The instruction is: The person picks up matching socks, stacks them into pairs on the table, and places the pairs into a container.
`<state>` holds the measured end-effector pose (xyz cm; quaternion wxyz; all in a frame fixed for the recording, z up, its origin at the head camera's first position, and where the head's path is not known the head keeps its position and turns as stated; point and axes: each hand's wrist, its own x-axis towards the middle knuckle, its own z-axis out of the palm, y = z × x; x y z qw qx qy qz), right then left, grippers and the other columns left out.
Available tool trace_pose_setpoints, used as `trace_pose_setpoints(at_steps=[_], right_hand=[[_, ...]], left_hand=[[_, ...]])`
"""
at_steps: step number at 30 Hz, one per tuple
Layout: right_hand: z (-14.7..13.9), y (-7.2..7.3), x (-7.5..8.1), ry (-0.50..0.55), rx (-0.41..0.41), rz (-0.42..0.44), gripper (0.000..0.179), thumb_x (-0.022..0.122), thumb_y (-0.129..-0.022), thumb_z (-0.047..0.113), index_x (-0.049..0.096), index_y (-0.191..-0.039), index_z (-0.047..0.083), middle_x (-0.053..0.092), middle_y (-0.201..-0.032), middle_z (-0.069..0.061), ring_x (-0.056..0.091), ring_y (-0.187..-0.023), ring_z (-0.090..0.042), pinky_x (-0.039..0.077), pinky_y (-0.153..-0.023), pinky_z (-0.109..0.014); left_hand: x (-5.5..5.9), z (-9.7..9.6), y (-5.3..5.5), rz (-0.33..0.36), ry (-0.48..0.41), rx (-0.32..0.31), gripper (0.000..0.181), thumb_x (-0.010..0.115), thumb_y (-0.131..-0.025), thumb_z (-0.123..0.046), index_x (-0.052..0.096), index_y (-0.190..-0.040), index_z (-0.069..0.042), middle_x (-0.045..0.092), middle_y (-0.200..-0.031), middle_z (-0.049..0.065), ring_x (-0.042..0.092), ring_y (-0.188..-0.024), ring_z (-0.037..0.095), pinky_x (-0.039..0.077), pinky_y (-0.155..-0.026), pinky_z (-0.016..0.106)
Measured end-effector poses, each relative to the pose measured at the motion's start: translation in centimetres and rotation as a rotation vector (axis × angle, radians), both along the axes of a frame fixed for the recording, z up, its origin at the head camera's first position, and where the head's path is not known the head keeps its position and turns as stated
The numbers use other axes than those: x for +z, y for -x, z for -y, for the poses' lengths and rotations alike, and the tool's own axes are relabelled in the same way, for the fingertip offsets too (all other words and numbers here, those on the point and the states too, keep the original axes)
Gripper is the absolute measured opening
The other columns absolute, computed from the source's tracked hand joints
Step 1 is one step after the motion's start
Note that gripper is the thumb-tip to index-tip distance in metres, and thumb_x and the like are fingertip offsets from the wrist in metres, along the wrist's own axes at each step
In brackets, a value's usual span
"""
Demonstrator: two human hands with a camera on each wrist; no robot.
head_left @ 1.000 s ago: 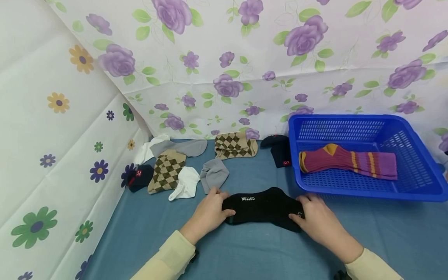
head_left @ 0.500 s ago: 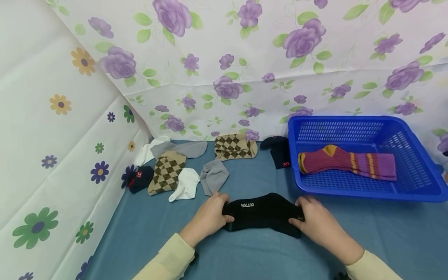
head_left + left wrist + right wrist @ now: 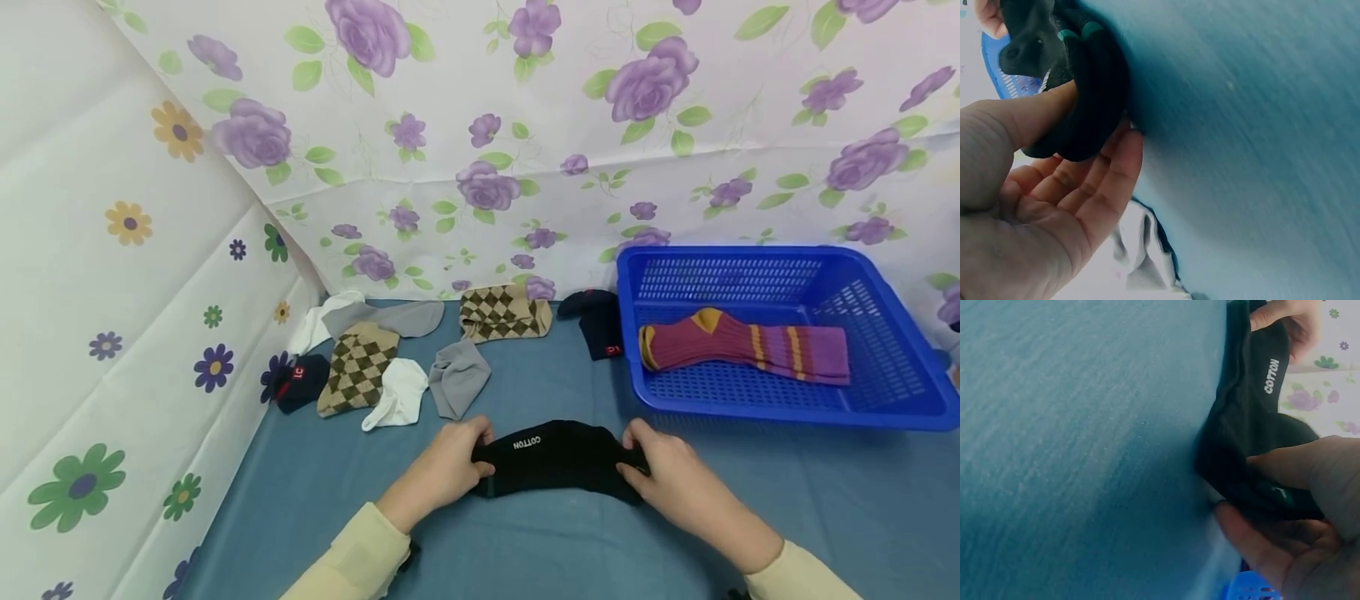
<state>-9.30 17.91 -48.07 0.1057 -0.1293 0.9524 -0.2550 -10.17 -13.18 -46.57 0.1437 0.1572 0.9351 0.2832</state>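
**Inspector:** On the blue cloth [image 3: 315, 492], near the front edge, lies a black sock [image 3: 558, 458] marked "COTTON", lengthwise between both hands. Confirm the grips.

**Assistant:** The left hand [image 3: 442, 468] pinches the sock's left end, thumb on top, fingers curled beneath; the left wrist view shows the folded black fabric [image 3: 1079, 94] caught between thumb and fingers. The right hand [image 3: 667, 475] grasps the right end the same way, thumb over, fingers under, as the right wrist view confirms [image 3: 1254, 450].

**Inspector:** Surroundings?

**Assistant:** A blue basket [image 3: 885, 400] stands to the right rear, well apart from the hands, holding a maroon and purple striped sock [image 3: 750, 348]. Just beside the basket's left wall lies a dark navy sock [image 3: 600, 321]. Behind the left hand sits a grey sock [image 3: 457, 377], with a white sock [image 3: 397, 392] touching it. Further left, an argyle sock [image 3: 356, 367] and a second navy sock [image 3: 300, 382]. Another argyle sock [image 3: 502, 312] lies against the floral backdrop [image 3: 525, 125].
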Motion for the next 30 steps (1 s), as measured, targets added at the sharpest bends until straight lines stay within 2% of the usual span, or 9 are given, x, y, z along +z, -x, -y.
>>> trace_pose_setpoints(at_steps=[4, 12, 16, 20, 26, 30], right_hand=[[0.0, -0.1, 0.4, 0.052, 0.032, -0.066, 0.03, 0.074, -0.08, 0.02, 0.047, -0.092, 0.022, 0.045, -0.062, 0.009, 0.036, -0.05, -0.003, 0.034, -0.045, -0.019], [0.3, -0.3, 1.1, 0.142, 0.087, -0.223, 0.035, 0.074, -0.08, 0.018, 0.049, -0.101, 0.027, 0.059, -0.087, 0.015, 0.052, -0.066, 0.004, 0.047, -0.058, -0.018], [0.3, -0.3, 1.3, 0.186, 0.094, -0.233, 0.037, 0.072, -0.082, 0.018, 0.051, -0.112, 0.026, 0.063, -0.097, 0.011, 0.057, -0.072, 0.005, 0.049, -0.059, -0.016], [0.3, -0.4, 1.6, 0.193, 0.083, -0.208, 0.037, 0.069, -0.085, 0.021, 0.055, -0.119, 0.025, 0.066, -0.103, 0.008, 0.057, -0.071, 0.005, 0.049, -0.058, -0.015], [0.5, -0.6, 2.4, 0.223, 0.063, -0.239, 0.029, 0.07, -0.084, 0.02, 0.064, -0.113, 0.022, 0.068, -0.102, 0.005, 0.055, -0.062, 0.008, 0.048, -0.053, -0.014], [0.5, -0.8, 3.9, 0.247, 0.065, -0.3, 0.028, 0.071, -0.083, 0.017, 0.065, -0.111, 0.02, 0.069, -0.101, 0.005, 0.056, -0.063, 0.008, 0.048, -0.053, -0.014]], left_hand=[[0.2, 0.4, 0.0, -0.013, -0.016, 0.019, 0.029, 0.075, -0.079, -0.014, 0.048, -0.088, -0.019, 0.049, -0.08, -0.001, 0.044, -0.064, 0.011, 0.038, -0.059, 0.025], [0.2, 0.9, -0.1, -0.023, -0.037, 0.043, 0.029, 0.075, -0.079, -0.014, 0.051, -0.093, -0.02, 0.055, -0.088, -0.002, 0.051, -0.076, 0.013, 0.044, -0.067, 0.027], [0.1, 1.2, 0.0, -0.028, -0.042, 0.059, 0.028, 0.075, -0.079, -0.015, 0.054, -0.097, -0.019, 0.058, -0.092, -0.001, 0.053, -0.082, 0.012, 0.047, -0.071, 0.029], [0.2, 1.3, 0.1, -0.037, -0.055, 0.067, 0.027, 0.074, -0.08, -0.017, 0.056, -0.1, -0.019, 0.06, -0.094, -0.001, 0.056, -0.084, 0.011, 0.049, -0.072, 0.028], [1.3, 1.6, 0.2, -0.107, -0.07, 0.082, 0.026, 0.075, -0.08, -0.019, 0.061, -0.102, -0.018, 0.065, -0.098, -0.002, 0.062, -0.093, 0.011, 0.052, -0.077, 0.03], [2.4, 1.7, 0.4, -0.162, -0.093, 0.09, 0.024, 0.075, -0.08, -0.018, 0.062, -0.1, -0.021, 0.067, -0.097, -0.006, 0.062, -0.087, 0.007, 0.051, -0.073, 0.026]])
